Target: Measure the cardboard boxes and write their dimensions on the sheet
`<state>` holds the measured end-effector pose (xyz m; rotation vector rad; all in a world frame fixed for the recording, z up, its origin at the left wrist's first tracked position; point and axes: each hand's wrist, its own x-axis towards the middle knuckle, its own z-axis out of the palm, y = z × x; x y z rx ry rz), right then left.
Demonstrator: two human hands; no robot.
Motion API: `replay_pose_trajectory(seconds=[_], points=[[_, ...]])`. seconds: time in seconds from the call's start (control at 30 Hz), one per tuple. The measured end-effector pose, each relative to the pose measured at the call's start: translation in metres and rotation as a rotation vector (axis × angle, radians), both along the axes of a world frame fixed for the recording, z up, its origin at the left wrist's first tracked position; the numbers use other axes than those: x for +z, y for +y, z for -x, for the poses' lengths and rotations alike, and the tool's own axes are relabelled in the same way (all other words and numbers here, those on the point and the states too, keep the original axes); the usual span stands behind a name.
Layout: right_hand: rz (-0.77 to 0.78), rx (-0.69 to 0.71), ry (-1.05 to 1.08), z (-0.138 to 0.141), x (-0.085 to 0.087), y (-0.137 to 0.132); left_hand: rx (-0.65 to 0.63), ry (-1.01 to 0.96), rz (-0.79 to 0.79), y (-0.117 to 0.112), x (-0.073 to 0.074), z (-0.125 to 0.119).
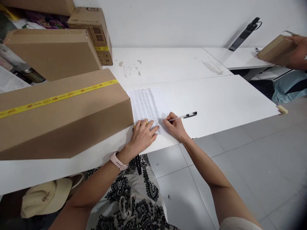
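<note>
A sheet of paper (141, 103) with columns of small print lies on the white table, beside the end of a long cardboard box (96, 118). My left hand (143, 135) rests over the lower part of the sheet with its fingers spread, palm down. Something yellow and black shows partly under those fingers; its kind is hidden. In my right hand (176, 127) is a pen (184, 116) with a clear barrel and black end, its tip at the sheet's right edge. My right fingers are closed around it.
The long box carries yellow printed tape. More cardboard boxes (55, 51) stand behind it. A dark bottle (244, 34) stands at the back right, near another person's hand (297, 52) by a brown box (273, 51). The table's front edge (230, 126) runs beside me.
</note>
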<state>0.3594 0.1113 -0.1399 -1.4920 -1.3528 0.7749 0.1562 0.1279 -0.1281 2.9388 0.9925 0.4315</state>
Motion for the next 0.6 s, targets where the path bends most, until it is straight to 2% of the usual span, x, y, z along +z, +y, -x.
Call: replay_pose_trajectory(seconds=[0.6], points=[[-0.003, -0.002, 0.017, -0.0002, 0.0001, 0.0003, -0.003, 0.02, -0.03, 0.0, -0.0002, 0.0003]])
